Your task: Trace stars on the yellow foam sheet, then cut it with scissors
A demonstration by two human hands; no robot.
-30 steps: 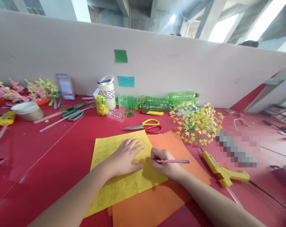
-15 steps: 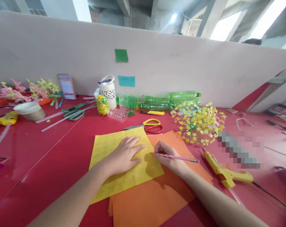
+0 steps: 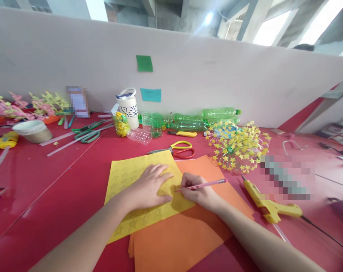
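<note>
Rows of pencil-drawn stars cover the left and lower parts of a yellow sheet of paper (image 3: 137,162). My left hand (image 3: 150,187) lies flat on this sheet with its fingers spread. A pink pencil (image 3: 207,184) is pinched in my right hand (image 3: 198,190), its tip at the paper just right of my left fingers. Beneath the yellow sheet is a stack of orange paper (image 3: 171,241), which shows at the right and toward me. Scissors with a yellow and a red handle (image 3: 183,149) lie just beyond the paper.
A yellow glue gun (image 3: 269,207) lies at right, near a bunch of yellow paper stars (image 3: 236,147). Green plastic bottles (image 3: 188,125), a yellow cutter (image 3: 185,133) and a white tumbler (image 3: 129,109) line the back. Green scissors (image 3: 88,136) and a tub (image 3: 32,131) are at left.
My right hand has shifted slightly left and toward me, and the pencil tip with it. The pencil's eraser end has swung up and left. My left hand stays on the sheet.
</note>
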